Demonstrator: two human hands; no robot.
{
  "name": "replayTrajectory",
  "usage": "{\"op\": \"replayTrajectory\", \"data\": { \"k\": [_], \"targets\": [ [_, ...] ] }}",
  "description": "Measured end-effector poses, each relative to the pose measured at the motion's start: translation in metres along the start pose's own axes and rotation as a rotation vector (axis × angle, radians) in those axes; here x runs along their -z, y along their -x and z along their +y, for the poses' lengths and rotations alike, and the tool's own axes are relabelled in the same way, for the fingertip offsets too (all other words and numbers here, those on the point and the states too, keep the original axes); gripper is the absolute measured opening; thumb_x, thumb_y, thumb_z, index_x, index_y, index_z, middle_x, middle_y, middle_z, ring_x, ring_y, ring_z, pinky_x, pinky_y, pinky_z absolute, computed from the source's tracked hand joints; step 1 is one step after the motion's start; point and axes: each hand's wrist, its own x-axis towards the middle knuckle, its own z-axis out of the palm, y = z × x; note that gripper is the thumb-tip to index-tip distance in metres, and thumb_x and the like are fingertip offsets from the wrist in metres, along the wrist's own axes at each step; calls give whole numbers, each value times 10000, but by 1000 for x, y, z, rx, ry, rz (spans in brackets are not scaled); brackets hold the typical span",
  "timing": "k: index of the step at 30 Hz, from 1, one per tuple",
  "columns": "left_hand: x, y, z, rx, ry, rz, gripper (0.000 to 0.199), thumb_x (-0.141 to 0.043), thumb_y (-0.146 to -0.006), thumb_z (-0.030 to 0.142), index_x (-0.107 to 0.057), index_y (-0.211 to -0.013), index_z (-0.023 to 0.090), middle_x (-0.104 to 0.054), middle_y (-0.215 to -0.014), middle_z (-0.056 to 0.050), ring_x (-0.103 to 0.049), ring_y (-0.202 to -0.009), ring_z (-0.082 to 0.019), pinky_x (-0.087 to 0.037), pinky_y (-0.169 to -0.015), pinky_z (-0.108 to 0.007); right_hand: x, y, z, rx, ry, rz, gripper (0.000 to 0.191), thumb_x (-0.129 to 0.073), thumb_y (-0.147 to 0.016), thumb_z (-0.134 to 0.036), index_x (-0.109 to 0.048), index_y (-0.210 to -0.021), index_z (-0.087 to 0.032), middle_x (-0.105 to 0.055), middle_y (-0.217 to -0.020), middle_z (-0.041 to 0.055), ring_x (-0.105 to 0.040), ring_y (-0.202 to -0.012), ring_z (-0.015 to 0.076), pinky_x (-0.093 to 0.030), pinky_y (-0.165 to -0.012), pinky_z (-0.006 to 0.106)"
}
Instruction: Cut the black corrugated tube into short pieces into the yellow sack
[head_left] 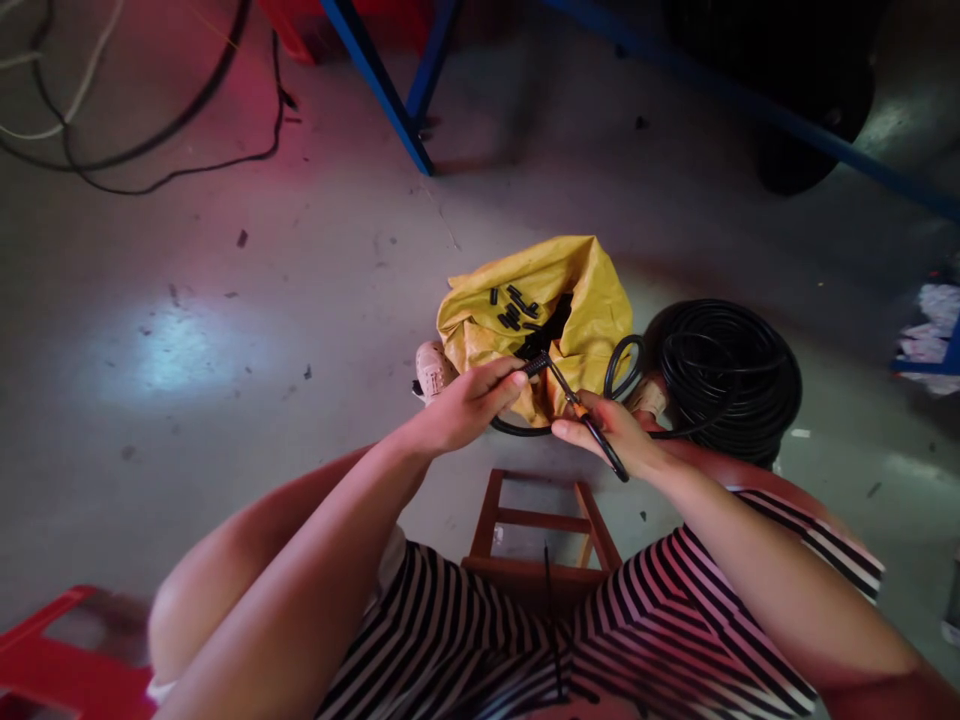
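My left hand (484, 395) is closed round a black hose (534, 366), whose end pokes out past the fingertips over the yellow sack (600, 300). Held in my right hand (615, 430) is a pair of scissors (598, 432) with dark handles and an orange part near the pivot. The blades point up and left and meet the hose end beside my left fingers; whether they are parted I cannot tell. Several short black hose pieces (512, 315) lie on the folded side of the sack, and more dark pieces show in its opening.
A thick coil of black hose (750, 375) lies on the floor at the right. Wooden stool legs (487, 515) stand between my knees. Ahead is a blue metal frame (382, 85). Loose cables (176, 135) lie at upper left, and a red stool (67, 660) at lower left.
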Motion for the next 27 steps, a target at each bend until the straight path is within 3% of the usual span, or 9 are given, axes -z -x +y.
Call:
{"op": "replayTrajectory", "data": {
  "k": [6, 18, 27],
  "targets": [
    [-9, 4, 1, 20, 38, -25, 330, -397, -1058, 441, -443, -828, 208, -430, -748, 8, -400, -680, -146, -367, -619, -294, -5, 4, -4, -6, 52, -10, 441, -673, -860, -621, -592, -924, -192, -540, -804, -15, -465, -730, 146, -347, -631, 248],
    [-19, 5, 8, 58, 79, 81, 211, -446, -1006, 404, -461, -937, 205, -461, -761, 10, -426, -710, -154, -372, -631, -301, -9, 4, -9, -35, 82, 19, 391, -711, -838, -557, -543, -855, -204, -541, -752, -23, -482, -700, 146, -358, -629, 250],
    [-22, 4, 12, -28, -48, 121, 170, -442, -1015, 354, -458, -927, 210, -547, -879, -36, -476, -807, -175, -454, -742, -335, -8, 3, -11, -44, 119, 26, 373, -719, -833, -543, -547, -846, -212, -567, -746, -16, -521, -697, 158, -362, -625, 254]
  ]
}}
